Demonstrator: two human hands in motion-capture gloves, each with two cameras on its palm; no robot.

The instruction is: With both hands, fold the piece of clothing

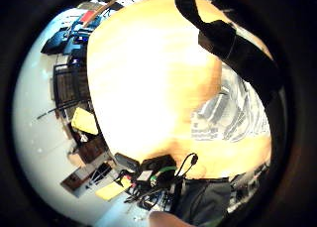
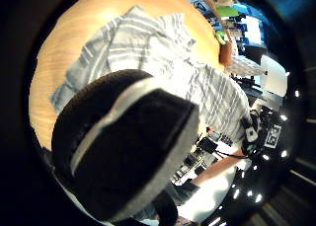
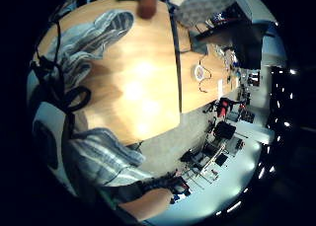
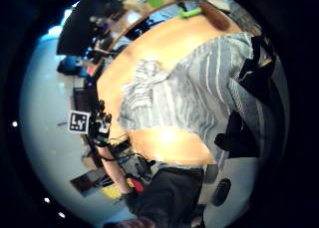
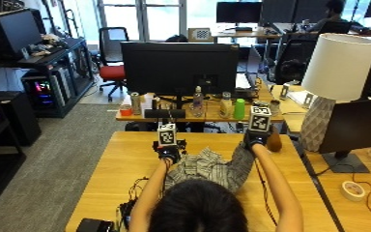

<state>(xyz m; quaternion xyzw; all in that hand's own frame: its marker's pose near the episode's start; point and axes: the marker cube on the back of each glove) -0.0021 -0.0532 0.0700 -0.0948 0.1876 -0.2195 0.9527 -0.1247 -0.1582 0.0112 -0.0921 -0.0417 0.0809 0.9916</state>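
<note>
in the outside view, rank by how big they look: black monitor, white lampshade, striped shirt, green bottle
1. black monitor
2. white lampshade
3. striped shirt, partly hidden behind the person's head, so its rank against the lampshade is unsure
4. green bottle

White lamp [image 5: 337,67], black monitor [image 5: 179,67], green bottle [image 5: 239,109] beyond the table [image 5: 108,166].

No readable text, label or number shows anywhere.

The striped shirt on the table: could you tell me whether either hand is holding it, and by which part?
The right hand grips the striped shirt at its far right end. The left hand is at its far left edge, but its grip cannot be confirmed.
</note>
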